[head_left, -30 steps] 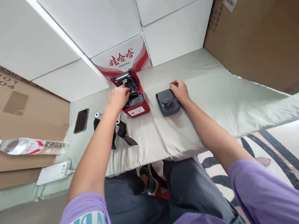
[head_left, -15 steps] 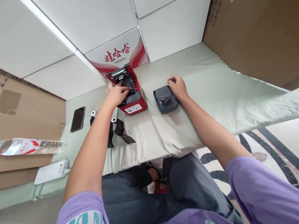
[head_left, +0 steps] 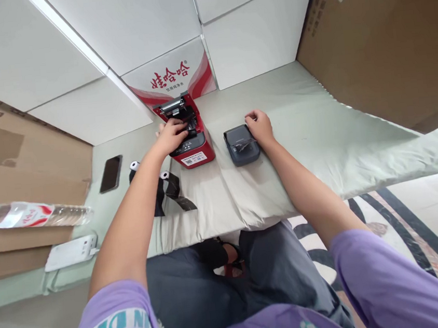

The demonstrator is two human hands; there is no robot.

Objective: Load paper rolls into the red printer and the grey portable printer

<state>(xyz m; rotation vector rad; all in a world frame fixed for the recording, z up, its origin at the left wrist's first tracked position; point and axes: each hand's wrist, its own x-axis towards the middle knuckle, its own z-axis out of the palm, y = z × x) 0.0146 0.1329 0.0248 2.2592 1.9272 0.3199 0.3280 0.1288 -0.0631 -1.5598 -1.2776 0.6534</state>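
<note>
A table (head_left: pixel 295 109) covered in pale green cloth stands against a wall of stacked white boxes (head_left: pixel 252 35). On it, left of centre, sits a red printer (head_left: pixel 206 149) with its lid raised, a label on its front. The left hand (head_left: pixel 171 136) reaches into the printer's compartment, fingers bent over dark, shiny film (head_left: pixel 191 124); whether they pinch the film or only press on it, I cannot tell. The step in hand looks like handling whatever sits inside that compartment, and a next move there would call for light, precise fingertips and a lid that stays up.

The right hand (head_left: pixel 260 126) is loosely curled at the far right corner of a small dark grey device (head_left: pixel 243 152); whether it grips that corner is unclear. Clear plastic film lies on top of the device.

Nearer the person, a black roll (head_left: pixel 173 184) has its loose end trailing on the cloth, and a second roll (head_left: pixel 135 166) is partly hidden behind the left forearm. Farther left are a phone (head_left: pixel 111 174), a white power bank (head_left: pixel 67 253) and a water bottle (head_left: pixel 32 214). Brown cartons flank both sides, and patterned floor (head_left: pixel 406 233) shows at lower right.
</note>
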